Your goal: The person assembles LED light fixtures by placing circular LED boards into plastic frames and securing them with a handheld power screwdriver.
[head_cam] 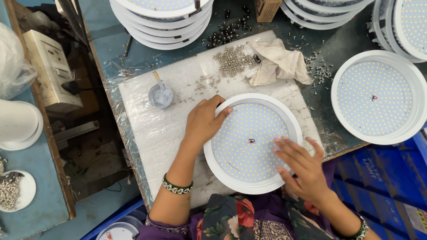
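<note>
A round white lamp housing (252, 143) with a disc of many small yellow dots lies on a white foam pad (147, 124) in front of me. My left hand (204, 120) rests on its upper-left rim, fingers curled over the edge. My right hand (300, 166) lies flat with fingers spread on the disc's lower-right part, holding nothing. A short red and black wire (251, 141) pokes out at the disc's centre.
A pile of silver screws (232, 60) and a crumpled cloth (278, 62) lie at the pad's far edge, beside a small clear cup (160, 95). Another lamp housing (378, 97) sits right. Stacks of housings (162, 22) stand behind. Blue crates (382, 178) are at lower right.
</note>
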